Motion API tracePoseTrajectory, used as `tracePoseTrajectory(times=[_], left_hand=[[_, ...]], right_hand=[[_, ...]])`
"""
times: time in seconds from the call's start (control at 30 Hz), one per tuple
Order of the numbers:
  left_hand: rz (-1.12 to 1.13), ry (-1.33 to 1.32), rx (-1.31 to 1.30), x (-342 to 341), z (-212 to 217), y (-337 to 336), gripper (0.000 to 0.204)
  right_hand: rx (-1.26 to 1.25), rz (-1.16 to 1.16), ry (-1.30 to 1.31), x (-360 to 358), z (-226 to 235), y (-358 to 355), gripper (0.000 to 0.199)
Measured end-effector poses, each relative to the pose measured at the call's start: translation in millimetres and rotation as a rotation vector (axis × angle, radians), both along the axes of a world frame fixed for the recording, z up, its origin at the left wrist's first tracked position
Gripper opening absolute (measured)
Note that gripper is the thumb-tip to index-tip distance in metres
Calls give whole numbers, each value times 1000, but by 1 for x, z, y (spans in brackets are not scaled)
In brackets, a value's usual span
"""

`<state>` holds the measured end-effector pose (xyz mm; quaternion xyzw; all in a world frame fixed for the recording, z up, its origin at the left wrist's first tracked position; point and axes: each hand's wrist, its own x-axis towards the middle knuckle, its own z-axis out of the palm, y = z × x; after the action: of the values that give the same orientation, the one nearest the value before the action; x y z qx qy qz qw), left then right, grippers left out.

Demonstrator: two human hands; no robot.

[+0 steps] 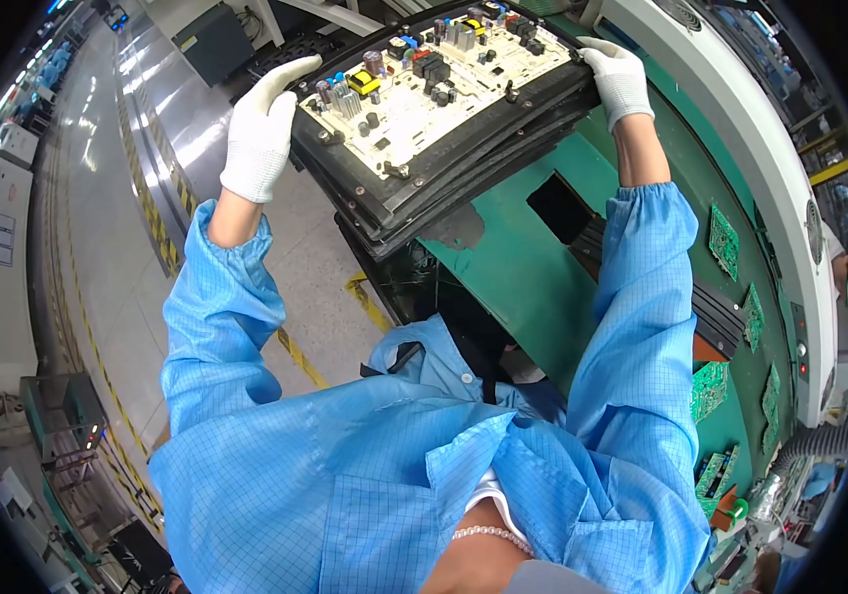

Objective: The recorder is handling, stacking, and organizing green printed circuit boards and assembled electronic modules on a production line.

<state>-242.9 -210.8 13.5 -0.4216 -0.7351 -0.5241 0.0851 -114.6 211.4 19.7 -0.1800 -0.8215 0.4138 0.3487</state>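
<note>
2 gloved hands lift a stack of black trays w/ a circuit board on top.
Left hand (263, 124) and right hand (618, 77), fingers curled shut on the tray stack's (414, 188) short ends; white circuit board (434, 84) faces up, long axis left-right, tilted, above the green counter (503, 267). Far edge cut off; small green boards (724, 241) at right.

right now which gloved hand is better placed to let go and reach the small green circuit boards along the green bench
Right. The right hand grips the black tray of white circuit board on the side where the small green boards lie; the left hand holds the far edge, over the floor.
</note>
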Motion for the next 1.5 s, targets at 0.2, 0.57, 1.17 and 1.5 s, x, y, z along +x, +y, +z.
tracePoseTrajectory(times=[0.2,0.57,1.17,1.5], left_hand=[[-59,54,30,-4,3,7,41],[57,479,-95,47,36,-31,23],[-256,310,-361,39,46,-34,47],[-149,-56,-291,-28,39,-11,42]], right_hand=[[62,-29,56,30,0,-1,32],[740,468,188,85,54,-206,37],[553,575,90,82,32,-237,41],[400,183,160,82,23,-125,21]])
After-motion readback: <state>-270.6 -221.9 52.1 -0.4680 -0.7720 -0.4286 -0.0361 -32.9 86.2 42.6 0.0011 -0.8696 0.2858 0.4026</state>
